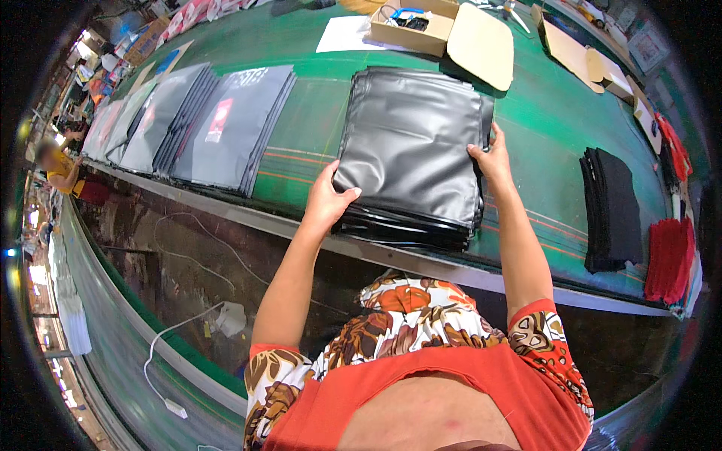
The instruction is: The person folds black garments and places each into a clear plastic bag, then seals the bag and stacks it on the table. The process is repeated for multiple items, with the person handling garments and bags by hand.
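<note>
A thick stack of glossy black plastic sheets or bags point(414, 146) lies on the green table point(304, 113) in front of me, close to its near edge. My left hand point(328, 197) grips the stack at its lower left corner, thumb on top and fingers along the side. On the opposite edge, my right hand point(492, 160) holds the upper sheets, its thumb pressed on the surface. The top sheet is wrinkled and shiny. Lower layers show as uneven dark edges at the front.
Grey printed bags point(225, 129) lie in overlapping piles to the left. An open cardboard box point(414, 34) stands behind the stack. Black folded cloth point(612, 208) and red cloth point(670, 259) lie at right. A person point(65, 172) is at far left; a white cable point(169, 330) hangs below.
</note>
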Demonstrator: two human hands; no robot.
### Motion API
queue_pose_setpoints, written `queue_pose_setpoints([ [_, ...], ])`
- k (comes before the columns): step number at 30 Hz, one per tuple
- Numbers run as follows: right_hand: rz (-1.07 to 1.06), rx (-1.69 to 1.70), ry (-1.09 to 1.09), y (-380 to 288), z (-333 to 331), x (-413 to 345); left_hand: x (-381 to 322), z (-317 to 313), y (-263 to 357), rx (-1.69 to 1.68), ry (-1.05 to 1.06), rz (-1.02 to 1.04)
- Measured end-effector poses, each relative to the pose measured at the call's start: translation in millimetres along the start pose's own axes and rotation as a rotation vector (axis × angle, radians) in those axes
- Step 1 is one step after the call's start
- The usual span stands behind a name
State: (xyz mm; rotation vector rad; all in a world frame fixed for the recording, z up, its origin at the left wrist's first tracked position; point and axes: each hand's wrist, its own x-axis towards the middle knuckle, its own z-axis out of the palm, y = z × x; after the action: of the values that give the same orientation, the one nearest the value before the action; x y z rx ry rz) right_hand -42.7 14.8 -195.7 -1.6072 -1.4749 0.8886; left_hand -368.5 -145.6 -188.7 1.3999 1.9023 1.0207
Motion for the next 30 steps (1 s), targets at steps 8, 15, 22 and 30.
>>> queue_pose_setpoints([
  [8, -0.767, -0.225, -0.361, -50.7, -38.1, -117.7, -39.3, -11.6, 40.9, 0.345, -0.127, 0.656],
  [15, -0.825, -0.405, -0.471, -50.5, -45.0, -132.8, -33.8, 4.0, 43.6, 0.335, -0.253, 0.741],
  [22, -0.791, -0.427, -0.620, -48.5, -48.3, -115.9, -33.4, 4.0, 51.7, 0.323, -0.290, 0.648],
  [30, -1.027, -0.416, -0.292, -50.5, -76.0, -93.6, -46.5, 30.6, 102.5, 0.535, 0.002, 0.796],
])
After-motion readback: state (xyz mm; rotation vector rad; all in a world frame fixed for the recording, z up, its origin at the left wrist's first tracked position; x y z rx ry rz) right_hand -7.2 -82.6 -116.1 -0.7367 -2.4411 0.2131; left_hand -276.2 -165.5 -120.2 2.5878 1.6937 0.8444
